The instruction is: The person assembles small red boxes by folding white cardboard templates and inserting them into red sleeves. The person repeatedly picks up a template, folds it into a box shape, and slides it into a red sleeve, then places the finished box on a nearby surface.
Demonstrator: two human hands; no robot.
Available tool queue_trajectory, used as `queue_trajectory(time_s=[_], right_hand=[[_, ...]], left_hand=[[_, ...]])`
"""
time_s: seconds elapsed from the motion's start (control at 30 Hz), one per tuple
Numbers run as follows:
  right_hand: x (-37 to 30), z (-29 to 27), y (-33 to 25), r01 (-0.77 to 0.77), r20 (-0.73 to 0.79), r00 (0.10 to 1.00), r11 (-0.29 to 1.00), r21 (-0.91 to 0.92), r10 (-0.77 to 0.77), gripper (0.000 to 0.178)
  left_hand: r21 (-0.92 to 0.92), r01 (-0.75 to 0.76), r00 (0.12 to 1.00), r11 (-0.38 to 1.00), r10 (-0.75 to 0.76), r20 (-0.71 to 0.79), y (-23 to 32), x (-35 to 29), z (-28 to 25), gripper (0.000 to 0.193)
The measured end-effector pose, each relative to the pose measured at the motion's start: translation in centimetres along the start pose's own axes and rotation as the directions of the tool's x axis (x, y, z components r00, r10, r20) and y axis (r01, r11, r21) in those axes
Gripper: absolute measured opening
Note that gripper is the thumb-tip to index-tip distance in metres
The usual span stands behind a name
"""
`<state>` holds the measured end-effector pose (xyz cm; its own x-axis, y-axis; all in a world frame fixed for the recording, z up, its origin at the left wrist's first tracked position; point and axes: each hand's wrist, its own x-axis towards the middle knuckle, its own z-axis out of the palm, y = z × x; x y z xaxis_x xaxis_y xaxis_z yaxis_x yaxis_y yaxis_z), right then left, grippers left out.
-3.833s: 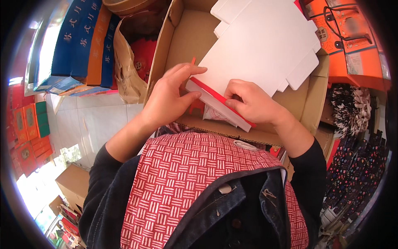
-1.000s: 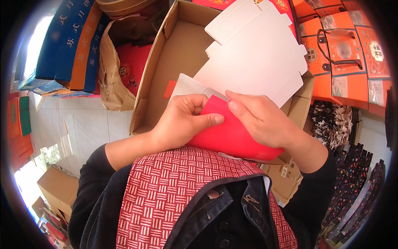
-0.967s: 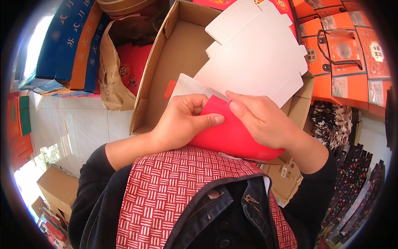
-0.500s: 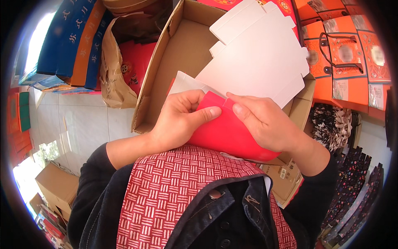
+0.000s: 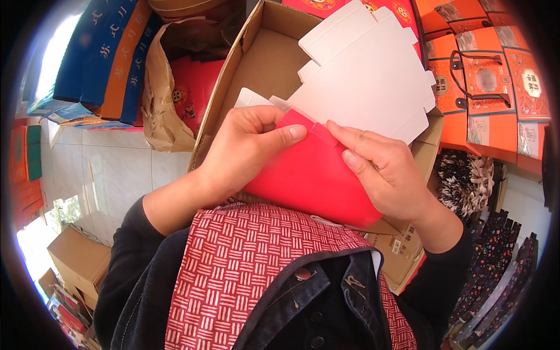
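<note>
Between my hands is a red cardboard box blank [image 5: 318,181], partly folded, its white inner side showing at the upper left flap. My left hand [image 5: 251,140] grips its top left edge, thumb on the red face and fingers behind. At the upper edge, my right hand [image 5: 379,160] pinches close to a small red tab, index finger and thumb near the fold. Just beyond lies a flat white box blank [image 5: 367,76] with cut flaps, resting across an open brown carton [image 5: 274,55]. The far side of the red blank is hidden.
Blue and orange boxes [image 5: 96,64] stand at the far left beside a brown paper bag [image 5: 160,99]. Orange gift boxes [image 5: 484,81] are stacked at the right. Dark patterned folded pieces [image 5: 490,262] stand lower right; a closed carton [image 5: 81,259] sits lower left.
The red blank has tilted and shifted slightly, with more of its red face showing. My right thumb has drawn back from the top edge, and both hands have moved a little.
</note>
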<state>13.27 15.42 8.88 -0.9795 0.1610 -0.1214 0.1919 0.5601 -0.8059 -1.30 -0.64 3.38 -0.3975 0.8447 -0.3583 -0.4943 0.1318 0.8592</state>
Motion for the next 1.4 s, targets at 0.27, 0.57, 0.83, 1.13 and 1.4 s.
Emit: queue_trajectory(time_s=[0.27, 0.57, 0.83, 1.13, 1.4], right_hand=[[-0.1, 0.6, -0.2, 0.011, -0.124, 0.992, 1.000, 0.008, -0.009, 0.028], [-0.6, 1.3, -0.4, -0.003, -0.183, 0.983, 1.000, 0.012, 0.005, 0.025], [0.3, 0.4, -0.5, -0.135, -0.169, 0.974, 0.986, 0.100, 0.151, 0.020], [1.2, 0.1, -0.2, -0.143, -0.120, 0.981, 0.987, 0.076, 0.151, 0.008], [0.8, 0.8, -0.2, -0.009, -0.148, 0.989, 0.999, -0.047, 0.002, 0.007]], left_hand=[[0.118, -0.044, 0.999, 0.992, 0.044, 0.002, 0.1, 0.3, -0.2, 0.011], [0.139, -0.075, 0.997, 0.987, 0.072, 0.026, -0.3, 0.3, -0.3, 0.012], [0.145, -0.047, 0.998, 0.988, 0.039, 0.059, -0.2, 0.4, 0.2, 0.015], [0.206, -0.041, 0.999, 0.978, 0.033, 0.041, -0.4, 0.2, 0.4, 0.016], [0.181, -0.070, 0.997, 0.981, 0.067, 0.023, -0.6, -0.1, 0.5, 0.015]])
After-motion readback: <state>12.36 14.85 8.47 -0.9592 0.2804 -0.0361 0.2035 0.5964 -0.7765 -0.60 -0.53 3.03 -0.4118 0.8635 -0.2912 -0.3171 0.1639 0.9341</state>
